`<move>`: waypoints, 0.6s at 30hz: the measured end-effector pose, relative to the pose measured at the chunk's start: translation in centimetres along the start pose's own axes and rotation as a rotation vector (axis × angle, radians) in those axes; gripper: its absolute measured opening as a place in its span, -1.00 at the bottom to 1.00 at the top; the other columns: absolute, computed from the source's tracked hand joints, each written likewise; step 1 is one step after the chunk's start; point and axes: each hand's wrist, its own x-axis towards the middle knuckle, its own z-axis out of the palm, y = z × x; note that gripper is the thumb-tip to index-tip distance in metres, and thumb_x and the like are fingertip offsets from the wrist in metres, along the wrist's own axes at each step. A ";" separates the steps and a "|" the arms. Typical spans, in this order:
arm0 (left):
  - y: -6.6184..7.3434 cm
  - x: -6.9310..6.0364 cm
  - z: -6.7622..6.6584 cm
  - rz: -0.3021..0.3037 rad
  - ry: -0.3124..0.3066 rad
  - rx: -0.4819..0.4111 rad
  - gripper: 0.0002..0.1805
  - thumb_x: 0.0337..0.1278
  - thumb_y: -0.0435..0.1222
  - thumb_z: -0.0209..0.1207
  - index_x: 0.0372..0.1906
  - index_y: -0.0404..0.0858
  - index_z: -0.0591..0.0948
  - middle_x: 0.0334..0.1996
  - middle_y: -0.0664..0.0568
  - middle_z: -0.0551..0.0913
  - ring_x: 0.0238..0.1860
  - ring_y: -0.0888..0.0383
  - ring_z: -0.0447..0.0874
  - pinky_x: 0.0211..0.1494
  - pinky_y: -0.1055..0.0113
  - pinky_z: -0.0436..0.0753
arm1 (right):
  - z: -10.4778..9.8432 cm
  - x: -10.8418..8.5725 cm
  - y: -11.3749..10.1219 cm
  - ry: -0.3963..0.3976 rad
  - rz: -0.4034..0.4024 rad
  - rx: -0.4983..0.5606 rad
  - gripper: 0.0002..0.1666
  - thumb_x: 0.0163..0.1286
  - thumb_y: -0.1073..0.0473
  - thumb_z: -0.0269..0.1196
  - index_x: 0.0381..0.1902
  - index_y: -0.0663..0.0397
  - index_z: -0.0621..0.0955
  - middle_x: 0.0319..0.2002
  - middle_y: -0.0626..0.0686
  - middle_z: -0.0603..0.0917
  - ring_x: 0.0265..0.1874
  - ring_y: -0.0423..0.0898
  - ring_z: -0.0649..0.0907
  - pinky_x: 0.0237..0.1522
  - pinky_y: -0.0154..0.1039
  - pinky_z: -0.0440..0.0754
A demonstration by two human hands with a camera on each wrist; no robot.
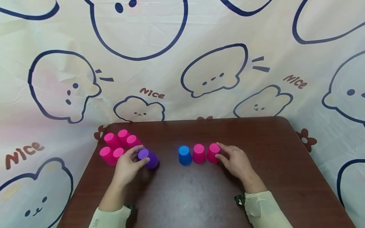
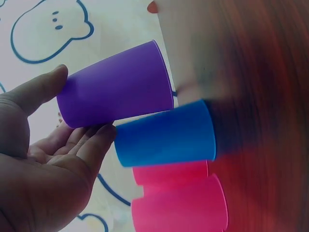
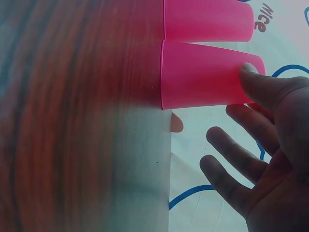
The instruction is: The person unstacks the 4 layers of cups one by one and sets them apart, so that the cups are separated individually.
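Observation:
My left hand (image 1: 127,167) holds an upturned purple cup (image 1: 148,158) near its narrow closed end, between thumb and fingers. In the left wrist view the cup is slightly tilted and seems raised off the table. An upturned blue cup (image 2: 166,135) stands close by there, with pink cups (image 2: 181,205) beyond; the head view hides this blue cup behind the left hand. My right hand (image 1: 235,160) has thumb and index finger at the sides of a pink cup (image 1: 213,153), its other fingers spread. That cup ends a row with another pink cup (image 1: 199,154) and a blue cup (image 1: 185,155).
Several upturned pink cups (image 1: 112,140) are grouped at the left of the brown table (image 1: 182,193). Beyond the table's back edge hangs a pale cloth (image 1: 171,72) printed with cartoon outlines, which also covers both sides.

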 end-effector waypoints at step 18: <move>-1.1 -2.9 -3.6 -0.107 0.047 0.044 -0.19 0.24 -0.13 0.44 0.50 -0.27 0.39 0.45 -0.30 0.40 0.45 -0.32 0.39 0.33 -0.05 0.50 | 0.6 0.1 0.0 -0.018 0.015 0.132 -0.29 0.29 0.01 0.52 0.39 -0.16 0.58 0.20 0.13 0.70 0.18 0.18 0.67 0.19 0.23 0.63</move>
